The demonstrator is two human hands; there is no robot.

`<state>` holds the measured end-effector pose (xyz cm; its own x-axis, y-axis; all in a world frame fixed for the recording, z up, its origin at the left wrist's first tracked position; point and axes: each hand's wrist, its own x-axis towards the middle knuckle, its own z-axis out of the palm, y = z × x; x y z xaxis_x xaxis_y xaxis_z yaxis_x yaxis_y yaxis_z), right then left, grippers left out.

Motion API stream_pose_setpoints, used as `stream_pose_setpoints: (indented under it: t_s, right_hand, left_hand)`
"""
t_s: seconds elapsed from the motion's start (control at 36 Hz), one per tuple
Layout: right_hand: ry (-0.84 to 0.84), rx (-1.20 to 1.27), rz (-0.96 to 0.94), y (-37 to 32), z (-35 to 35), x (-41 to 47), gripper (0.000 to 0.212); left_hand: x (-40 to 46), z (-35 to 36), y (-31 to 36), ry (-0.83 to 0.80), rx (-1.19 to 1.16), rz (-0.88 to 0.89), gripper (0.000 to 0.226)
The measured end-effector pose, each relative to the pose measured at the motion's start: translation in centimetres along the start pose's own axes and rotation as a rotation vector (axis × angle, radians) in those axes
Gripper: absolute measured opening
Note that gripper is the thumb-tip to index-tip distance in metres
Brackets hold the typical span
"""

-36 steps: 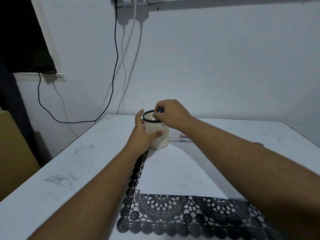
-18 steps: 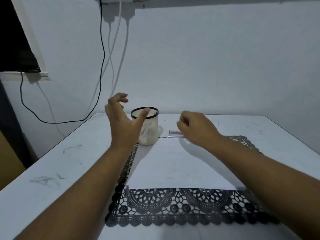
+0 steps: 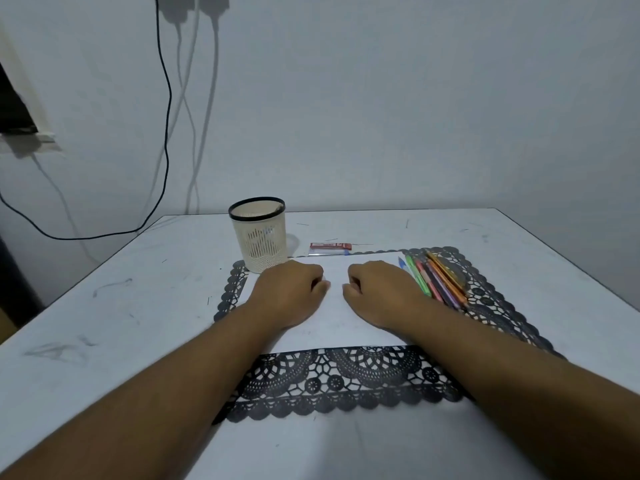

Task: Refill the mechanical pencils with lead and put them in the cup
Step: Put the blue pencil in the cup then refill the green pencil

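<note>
Rested on paper, both hands empty, pencils just to the right.

Seen at frame centre: left hand and right hand, knuckles up on the white paper, fingers loosely curled under, gripping nothing visible. Fanned just right of the right hand, touching or nearly so: the mechanical pencils, long axes running from upper left to lower right across the black lace mat. Stood beyond the left hand, upper centre-left: the cup. Lay between cup and pencils on the counter: the lead case. Judged closer to the pencils: the right hand.
</note>
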<state>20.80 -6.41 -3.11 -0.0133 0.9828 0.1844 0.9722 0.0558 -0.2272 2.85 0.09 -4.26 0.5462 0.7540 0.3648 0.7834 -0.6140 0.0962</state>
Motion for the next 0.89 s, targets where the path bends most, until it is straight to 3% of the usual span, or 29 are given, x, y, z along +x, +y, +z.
stream_pose_setpoints:
  t_s: [0.11,0.22,0.42,0.72,0.89]
  right_hand:
    - [0.075,0.107,0.067,0.8,-1.1,-0.4,0.022]
    - [0.153,0.059,0.202,2.7,-3.5,-0.1,0.014]
    - [-0.003,-0.011,0.436,6.3,-4.7,0.7,0.014]
    - [-0.008,0.008,0.419,5.2,-4.6,0.2,0.042]
    - [0.026,0.219,0.270,2.7,-4.8,-0.4,0.023]
  left_hand:
    - [-0.1,0.1,0.1,-0.015,0.026,0.003,0.032]
    - [-0.1,0.2,0.1,-0.012,0.015,0.004,0.031]
    - [0.0,0.2,0.0,-0.025,0.003,0.011,0.031]
    - [-0.1,-0.1,-0.1,-0.038,-0.019,0.021,0.035]
    - [-0.1,-0.6,0.0,0.067,-0.094,0.021,0.025]
